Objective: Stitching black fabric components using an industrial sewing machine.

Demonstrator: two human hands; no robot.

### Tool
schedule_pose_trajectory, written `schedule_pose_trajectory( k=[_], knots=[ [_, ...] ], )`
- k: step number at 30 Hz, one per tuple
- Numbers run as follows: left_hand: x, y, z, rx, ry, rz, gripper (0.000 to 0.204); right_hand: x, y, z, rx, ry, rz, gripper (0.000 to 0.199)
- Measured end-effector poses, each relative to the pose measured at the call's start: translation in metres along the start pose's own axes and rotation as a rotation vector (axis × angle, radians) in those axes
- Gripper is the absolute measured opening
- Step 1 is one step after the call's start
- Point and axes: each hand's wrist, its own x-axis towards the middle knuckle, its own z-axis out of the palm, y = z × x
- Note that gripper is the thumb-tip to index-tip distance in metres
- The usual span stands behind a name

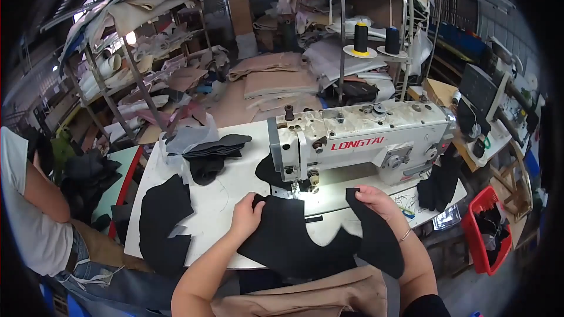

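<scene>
A wide black fabric piece [288, 238] with a curved notch is stretched between my hands in front of the sewing machine [364, 138]. My left hand [247, 216] pinches its upper left corner. My right hand [376, 201] grips the upper tip of the black fabric on the right, which hangs down in a rounded flap [379, 246]. Whether this flap is separate or joined to the rest, I cannot tell. The fabric's upper edge lies just before the lit needle area [296, 188]. Another black piece [267, 171] lies behind the machine's head.
On the white table [226, 194], a black fabric stack [217, 148] lies beside a plastic bag, with more black pieces [164, 223] at the left. A red basket [487, 229] stands at the right. A co-worker [38, 211] is at the left edge. Thread cones [360, 40] stand behind.
</scene>
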Motion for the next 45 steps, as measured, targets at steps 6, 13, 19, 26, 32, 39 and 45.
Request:
schedule_pose_trajectory(
  k=[6, 13, 19, 26, 32, 39, 45],
  knots=[
    [0.012, 0.021, 0.015, 0.373, 0.112, 0.559, 0.031, 0.039, 0.006, 0.010, -0.097, 0.036, 0.135, 0.025],
    [0.028, 0.027, 0.021, 0.327, -0.376, 0.274, 0.036, 0.076, 0.009, 0.019, -0.520, 0.077, 0.369, 0.023],
    [0.031, 0.012, 0.035, 0.098, -0.255, 0.390, 0.026, 0.086, 0.009, 0.019, -0.592, 0.078, 0.474, 0.020],
    [0.035, 0.011, 0.045, 0.028, -0.137, 0.361, 0.020, 0.092, 0.006, 0.016, -0.652, 0.053, 0.437, 0.022],
    [0.034, 0.018, 0.044, 0.150, -0.045, 0.384, 0.020, 0.097, 0.010, 0.009, -0.638, 0.057, 0.427, 0.024],
    [0.034, 0.013, 0.049, 0.068, -0.045, 0.320, 0.018, 0.104, 0.022, 0.009, -0.771, 0.094, 0.387, 0.031],
    [0.035, 0.011, 0.050, 0.101, 0.016, 0.298, 0.014, 0.100, -0.004, 0.075, -1.356, 0.276, 0.287, 0.040]
  ],
)
